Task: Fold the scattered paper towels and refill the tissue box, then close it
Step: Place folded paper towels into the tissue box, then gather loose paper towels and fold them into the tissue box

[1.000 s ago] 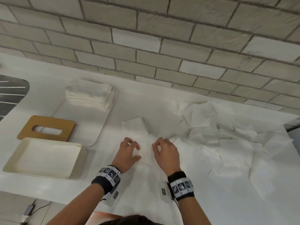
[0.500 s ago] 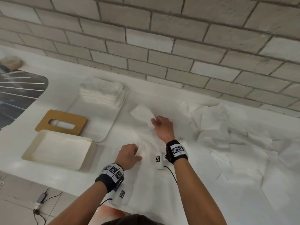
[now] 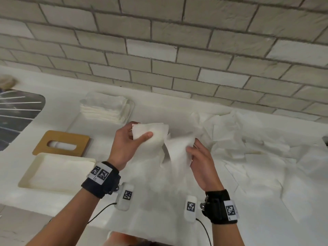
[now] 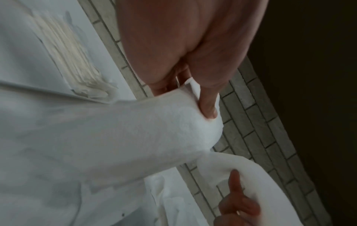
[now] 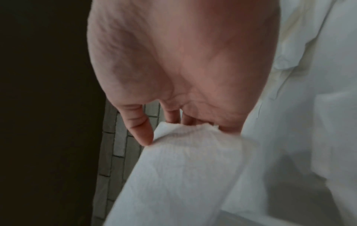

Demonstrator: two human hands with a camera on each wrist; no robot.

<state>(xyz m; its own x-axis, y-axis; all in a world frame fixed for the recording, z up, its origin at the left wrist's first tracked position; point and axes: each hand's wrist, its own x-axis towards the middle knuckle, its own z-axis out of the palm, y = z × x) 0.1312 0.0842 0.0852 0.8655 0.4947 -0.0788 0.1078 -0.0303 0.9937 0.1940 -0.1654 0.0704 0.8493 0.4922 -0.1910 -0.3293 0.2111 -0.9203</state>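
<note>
Both hands hold one white paper towel (image 3: 165,144) lifted above the white counter (image 3: 159,219), in front of the person and between the tissue box parts on the left and the loose sheets on the right. The left hand (image 3: 124,144) pinches the towel's upper left corner between thumb and curled fingers; the right hand (image 3: 200,160) pinches its right edge, lower and nearer the person. The sheet sags and twists between the two grips, so its long axis runs roughly left to right, slanting down toward the right hand, with the loose lower part hanging to the counter. A heap of scattered paper towels (image 3: 252,144) covers the counter's right side. At the left lie a cream box base (image 3: 26,180), open side up, the wooden lid (image 3: 40,146) with its slot just behind it, and farther back a stack of folded towels (image 3: 104,107) on a white tray (image 3: 130,110). Pale brick wall (image 3: 177,50) backs the counter, and a dark slatted surface (image 3: 17,114) shows at the far left
</note>
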